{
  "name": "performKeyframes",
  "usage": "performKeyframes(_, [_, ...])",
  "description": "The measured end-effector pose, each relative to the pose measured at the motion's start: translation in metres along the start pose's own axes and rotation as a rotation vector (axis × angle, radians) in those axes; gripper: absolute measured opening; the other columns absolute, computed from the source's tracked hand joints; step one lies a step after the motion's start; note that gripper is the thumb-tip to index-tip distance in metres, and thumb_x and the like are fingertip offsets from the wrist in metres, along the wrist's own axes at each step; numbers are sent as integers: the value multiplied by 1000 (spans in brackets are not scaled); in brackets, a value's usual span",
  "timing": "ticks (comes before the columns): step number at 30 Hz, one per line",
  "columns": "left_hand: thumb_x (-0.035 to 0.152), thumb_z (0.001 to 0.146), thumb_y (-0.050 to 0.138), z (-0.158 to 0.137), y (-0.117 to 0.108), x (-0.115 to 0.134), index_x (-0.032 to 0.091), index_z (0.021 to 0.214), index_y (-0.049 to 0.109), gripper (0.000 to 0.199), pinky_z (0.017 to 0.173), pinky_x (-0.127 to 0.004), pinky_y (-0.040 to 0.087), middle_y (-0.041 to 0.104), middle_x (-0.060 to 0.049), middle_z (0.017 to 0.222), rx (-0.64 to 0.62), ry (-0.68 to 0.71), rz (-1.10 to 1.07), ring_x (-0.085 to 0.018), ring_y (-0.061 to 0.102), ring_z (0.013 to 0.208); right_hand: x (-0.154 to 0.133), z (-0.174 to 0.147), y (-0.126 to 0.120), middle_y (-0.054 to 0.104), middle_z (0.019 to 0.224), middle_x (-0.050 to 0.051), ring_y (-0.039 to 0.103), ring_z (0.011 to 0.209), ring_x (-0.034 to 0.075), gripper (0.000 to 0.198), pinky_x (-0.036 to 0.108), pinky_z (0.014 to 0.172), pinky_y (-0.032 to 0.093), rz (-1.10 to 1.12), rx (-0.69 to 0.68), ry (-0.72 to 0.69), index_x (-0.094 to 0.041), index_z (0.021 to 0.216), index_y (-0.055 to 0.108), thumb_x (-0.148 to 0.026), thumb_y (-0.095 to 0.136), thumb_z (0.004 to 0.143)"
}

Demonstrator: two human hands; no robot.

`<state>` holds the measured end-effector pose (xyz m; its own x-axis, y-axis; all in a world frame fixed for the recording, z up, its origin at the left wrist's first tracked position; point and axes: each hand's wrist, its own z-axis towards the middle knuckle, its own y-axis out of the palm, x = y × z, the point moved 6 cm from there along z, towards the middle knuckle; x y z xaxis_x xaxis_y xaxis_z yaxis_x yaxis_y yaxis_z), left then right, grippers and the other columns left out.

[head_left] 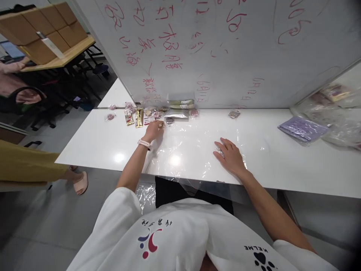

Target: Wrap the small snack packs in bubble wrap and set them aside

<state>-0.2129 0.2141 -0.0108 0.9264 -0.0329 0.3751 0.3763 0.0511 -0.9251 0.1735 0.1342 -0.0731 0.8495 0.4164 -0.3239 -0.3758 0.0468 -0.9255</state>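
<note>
My left hand (154,130), with a pale band at the wrist, is at the near side of a row of small packaged snacks, fingers curled together. Whatever lies in them is too small to name. Close by are a gold sachet (139,117), a red-and-gold sachet (129,117), a silver packet (176,114) and a small dark round piece (169,121). A clear plastic bag (191,150) lies flat between my hands and hangs over the table's front edge. My right hand (230,156) rests on its right part, fingers spread.
A whiteboard (225,67) with red writing stands along the table's (90,143) back. Green packets (181,102) lean there. A small packet (234,113), a purple packet (303,129) and clear bags (341,116) lie to the right. Other people are at the left.
</note>
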Motion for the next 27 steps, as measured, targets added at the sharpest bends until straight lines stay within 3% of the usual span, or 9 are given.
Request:
performKeyframes(4, [14, 72, 69, 20, 9, 8, 17, 121, 64, 49, 92, -42, 46, 66, -14, 118, -94, 26, 41, -28, 58, 106, -1, 4, 0, 39, 156, 9, 33, 145, 30, 53, 52, 113, 37, 6, -25, -28, -25, 144, 49, -53, 33, 101])
performKeyframes(8, [19, 76, 73, 28, 6, 6, 17, 109, 66, 34, 85, -41, 47, 68, -9, 90, -144, -58, 76, -27, 61, 92, -3, 8, 0, 37, 157, 7, 31, 146, 30, 54, 51, 114, 36, 26, -40, -23, -27, 146, 45, -52, 33, 101])
performKeyframes(10, [21, 80, 72, 21, -8, 2, 17, 106, 65, 27, 83, -42, 48, 67, -7, 83, -60, -128, 37, -27, 62, 88, -4, 8, -1, 37, 158, 7, 31, 146, 30, 54, 51, 115, 35, 29, -44, -10, -27, 146, 45, -53, 33, 101])
performKeyframes(13, [22, 92, 59, -6, -38, 5, 15, 113, 60, 22, 85, -46, 49, 66, -9, 95, 144, -191, -9, -28, 63, 93, -5, 8, -2, 37, 158, 7, 31, 146, 29, 54, 51, 116, 34, 39, -51, 0, -26, 145, 46, -53, 34, 100])
performKeyframes(16, [21, 102, 37, -48, -52, 41, 14, 130, 50, 31, 91, -46, 50, 62, -12, 120, 341, -120, -54, -24, 61, 105, -8, 12, 1, 35, 159, 6, 28, 148, 29, 54, 51, 117, 33, 70, -63, -6, -27, 146, 45, -53, 33, 101])
performKeyframes(18, [22, 104, 33, -78, -32, 85, 19, 133, 48, 33, 88, -39, 54, 61, -9, 127, 341, -4, -100, -18, 63, 105, -13, 17, 6, 34, 160, 6, 26, 149, 29, 54, 52, 118, 31, 89, -80, -27, -28, 147, 44, -54, 32, 101])
performKeyframes(22, [9, 100, 26, -127, 58, 179, 22, 138, 49, 46, 103, -47, 50, 54, -12, 144, 97, 341, -156, -24, 51, 135, -24, 29, 14, 26, 164, 5, 22, 152, 27, 56, 52, 120, 27, 121, -112, -90, -28, 152, 38, -50, 37, 101])
performKeyframes(24, [13, 100, 33, -144, 97, 203, 25, 146, 42, 49, 115, -55, 38, 40, -13, 157, -39, 438, -106, -29, 35, 148, -26, 32, 11, 14, 167, 6, 17, 153, 28, 62, 52, 120, 27, 166, -126, -120, -28, 156, 30, -48, 41, 99])
performKeyframes(27, [33, 100, 46, -157, 111, 204, 28, 158, 21, 63, 122, -59, 23, 13, -13, 167, -119, 466, -89, -33, 11, 155, -21, 23, -7, 5, 168, 7, 13, 154, 29, 72, 55, 120, 26, 266, -153, -128, -28, 159, 22, -52, 47, 96])
